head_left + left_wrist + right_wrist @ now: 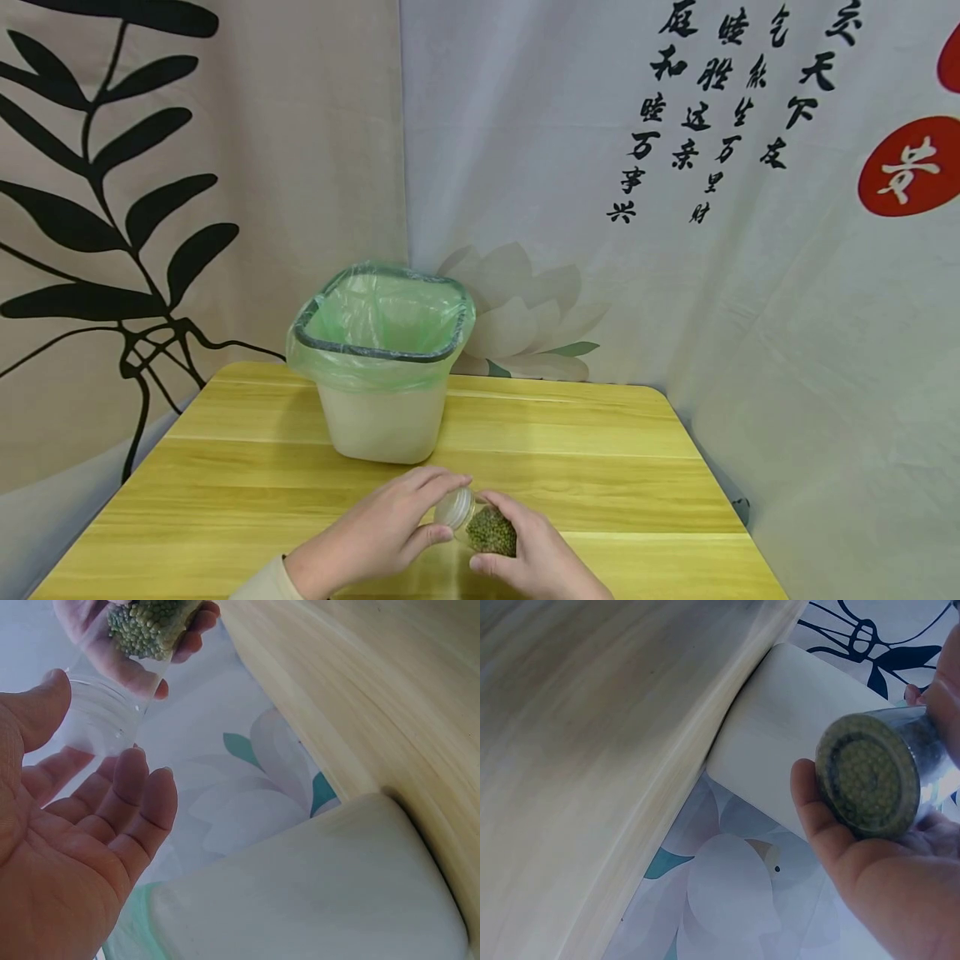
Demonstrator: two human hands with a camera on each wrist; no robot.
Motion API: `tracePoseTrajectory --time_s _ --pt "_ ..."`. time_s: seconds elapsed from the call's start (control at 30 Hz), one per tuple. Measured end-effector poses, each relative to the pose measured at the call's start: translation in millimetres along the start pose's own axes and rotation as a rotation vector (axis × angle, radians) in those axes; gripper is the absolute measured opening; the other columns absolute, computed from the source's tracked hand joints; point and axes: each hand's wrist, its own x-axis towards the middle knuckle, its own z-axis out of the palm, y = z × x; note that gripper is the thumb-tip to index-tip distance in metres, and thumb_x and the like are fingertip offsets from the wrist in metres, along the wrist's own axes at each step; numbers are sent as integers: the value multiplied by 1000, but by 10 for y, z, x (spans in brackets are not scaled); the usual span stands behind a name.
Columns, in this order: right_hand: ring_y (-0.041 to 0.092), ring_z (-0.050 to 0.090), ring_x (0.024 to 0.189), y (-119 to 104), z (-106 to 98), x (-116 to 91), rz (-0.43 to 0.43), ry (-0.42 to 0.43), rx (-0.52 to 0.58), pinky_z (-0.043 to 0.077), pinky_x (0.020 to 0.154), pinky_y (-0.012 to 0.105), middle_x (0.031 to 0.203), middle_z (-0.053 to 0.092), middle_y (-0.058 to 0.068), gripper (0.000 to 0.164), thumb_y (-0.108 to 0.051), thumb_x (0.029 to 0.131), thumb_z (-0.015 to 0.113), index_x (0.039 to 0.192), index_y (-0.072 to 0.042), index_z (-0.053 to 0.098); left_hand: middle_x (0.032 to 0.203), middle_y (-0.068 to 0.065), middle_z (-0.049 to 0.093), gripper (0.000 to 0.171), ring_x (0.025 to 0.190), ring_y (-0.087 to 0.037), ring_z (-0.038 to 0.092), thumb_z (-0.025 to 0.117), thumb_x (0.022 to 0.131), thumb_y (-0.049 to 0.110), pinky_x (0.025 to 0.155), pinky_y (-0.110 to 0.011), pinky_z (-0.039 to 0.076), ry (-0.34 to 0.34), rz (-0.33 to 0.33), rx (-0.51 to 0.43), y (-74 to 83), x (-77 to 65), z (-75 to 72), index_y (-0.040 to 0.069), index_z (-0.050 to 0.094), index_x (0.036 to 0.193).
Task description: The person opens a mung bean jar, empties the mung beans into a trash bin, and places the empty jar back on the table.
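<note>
A small clear jar [492,532] with green mung beans inside is tilted above the front part of the table. My right hand [546,552] grips its body, thumb on the near side and fingers around the far side. At the other end, the clear ribbed lid [454,507] sits between the thumb and fingertips of my left hand [386,525]. The left wrist view shows those fingers [129,776] curved beside the lid. Beans lie toward the jar's base [866,776], which faces the camera in the right wrist view.
A pale bin [386,417] lined with a green plastic bag [382,312] stands at the back left of the wooden table [585,467]. Printed cloth hangings [525,167] with leaves, a lotus and writing enclose the back and sides.
</note>
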Motion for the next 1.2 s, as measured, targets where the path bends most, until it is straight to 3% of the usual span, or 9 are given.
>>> tracePoseTrajectory --time_s 0.6,0.83,0.97,1.1,1.2 --pt "0 64 101 15 19 3 -20 16 -49 56 83 23 139 68 9 71 -43 97 80 155 -15 51 144 -2 64 57 127 -18 68 72 103 30 102 -40 61 -11 -19 5 5 -10 23 11 54 153" --pt "1 64 104 29 23 5 -32 16 -64 56 84 23 138 69 8 70 -40 96 82 154 -15 52 149 2 62 69 129 -20 68 78 97 37 102 -41 61 -47 -68 -60 9 -19 6 17 50 158" --pt "-1 64 100 26 22 0 -32 9 -36 55 81 22 135 70 8 69 -39 96 82 154 -15 52 153 -1 60 84 131 -21 67 87 87 36 101 -39 61 9 9 -48 -10 -16 32 20 48 160" --pt "0 64 101 21 14 -10 -19 -2 -6 55 81 22 138 69 10 73 -41 97 81 157 -15 49 152 -3 61 92 128 -22 69 96 76 21 95 -34 63 112 139 -8 -19 -1 58 24 52 156" --pt "0 64 99 18 10 -15 -15 -11 25 55 81 22 136 69 9 73 -42 97 80 158 -16 49 151 -3 62 94 125 -23 71 97 71 8 91 -29 64 124 181 -2 -10 1 50 26 56 154"
